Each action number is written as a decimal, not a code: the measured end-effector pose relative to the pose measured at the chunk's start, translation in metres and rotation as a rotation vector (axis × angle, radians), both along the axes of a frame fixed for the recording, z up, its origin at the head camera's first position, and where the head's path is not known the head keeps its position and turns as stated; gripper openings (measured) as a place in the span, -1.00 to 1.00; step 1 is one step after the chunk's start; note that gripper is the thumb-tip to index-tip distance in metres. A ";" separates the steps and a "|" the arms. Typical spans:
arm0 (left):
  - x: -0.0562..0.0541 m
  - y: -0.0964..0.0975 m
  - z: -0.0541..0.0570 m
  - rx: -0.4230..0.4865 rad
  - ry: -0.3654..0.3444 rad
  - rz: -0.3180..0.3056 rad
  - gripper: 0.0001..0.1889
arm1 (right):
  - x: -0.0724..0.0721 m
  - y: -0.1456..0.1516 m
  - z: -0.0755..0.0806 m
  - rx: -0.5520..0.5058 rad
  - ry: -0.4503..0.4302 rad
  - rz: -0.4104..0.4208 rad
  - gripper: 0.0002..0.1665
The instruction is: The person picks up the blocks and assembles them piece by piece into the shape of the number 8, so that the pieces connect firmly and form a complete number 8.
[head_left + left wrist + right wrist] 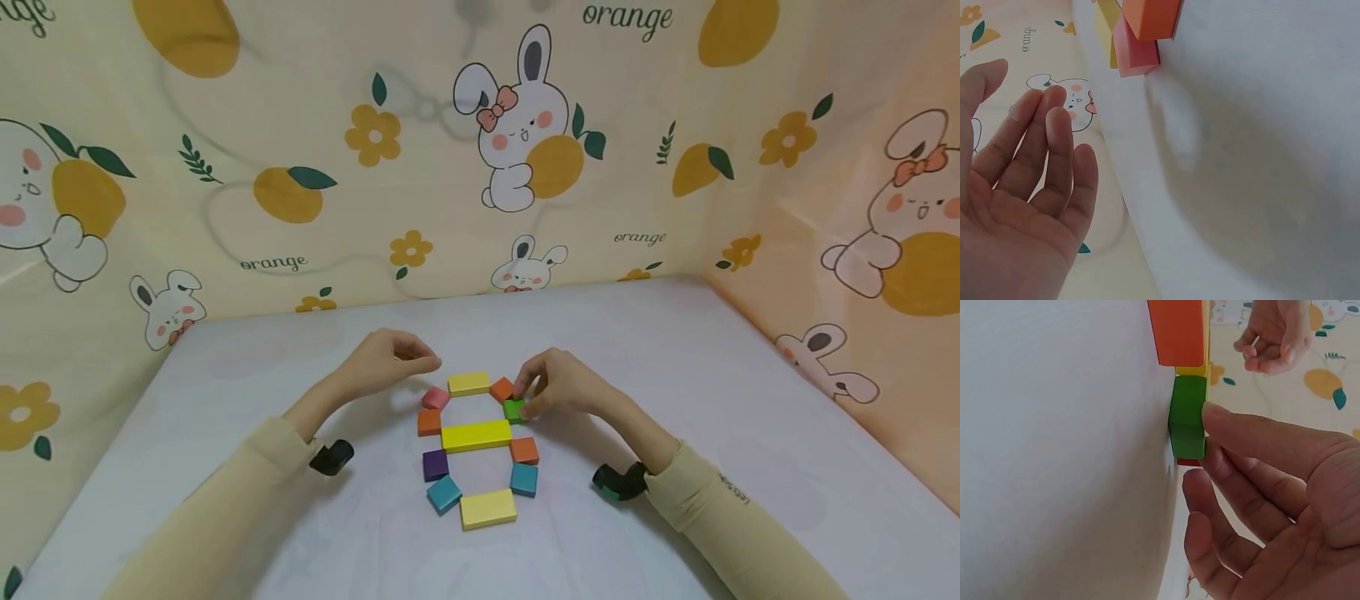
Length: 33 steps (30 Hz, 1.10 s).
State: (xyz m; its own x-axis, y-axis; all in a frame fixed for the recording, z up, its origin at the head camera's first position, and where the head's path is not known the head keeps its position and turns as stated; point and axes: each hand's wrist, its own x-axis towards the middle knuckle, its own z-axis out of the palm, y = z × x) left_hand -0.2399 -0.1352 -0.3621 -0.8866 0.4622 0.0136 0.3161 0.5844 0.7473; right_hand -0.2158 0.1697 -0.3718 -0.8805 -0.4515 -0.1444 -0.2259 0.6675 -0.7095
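Observation:
My right hand [562, 383] pinches a green block [515, 411] between thumb and index finger; the other fingers curve beside it. In the right wrist view that green block [1188, 417] stands on the table beside an orange block [1179, 331]. An orange block [502, 389] lies just behind the green one. To the left, my left hand [386, 362] hovers with loosely bent fingers and holds nothing, as the left wrist view of the hand [1035, 175] also shows. Nearest to it are a pink block [435, 397] and a pale yellow block [468, 384].
Several blocks form two joined loops on the white table [630, 333]. A long yellow block [476, 436] crosses the middle; a pale yellow one [488, 509] lies at the front. Purple [435, 466], blue [444, 494] and orange [429, 422] blocks line the sides. A patterned cloth [427, 192] hangs behind.

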 end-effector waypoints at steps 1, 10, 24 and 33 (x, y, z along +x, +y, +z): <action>0.001 -0.001 0.000 0.002 -0.001 -0.001 -0.71 | 0.000 0.000 0.000 0.000 0.002 0.006 -0.76; 0.009 -0.005 0.001 0.006 -0.013 -0.015 -0.70 | -0.004 0.009 -0.004 -0.025 0.025 0.051 -0.78; 0.037 -0.034 0.001 0.017 0.074 0.026 -0.69 | -0.002 0.013 0.000 -0.018 0.185 -0.068 -0.90; 0.079 -0.077 -0.014 -0.003 0.129 0.153 -0.68 | -0.007 0.017 -0.001 0.021 0.298 -0.164 -0.86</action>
State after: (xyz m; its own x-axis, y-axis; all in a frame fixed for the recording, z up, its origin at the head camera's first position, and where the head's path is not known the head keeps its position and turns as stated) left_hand -0.1605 -0.2122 -0.3764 -0.9375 0.3226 0.1306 0.3166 0.6349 0.7047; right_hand -0.2226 0.1864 -0.3732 -0.9461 -0.2999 0.1220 -0.3094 0.7261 -0.6140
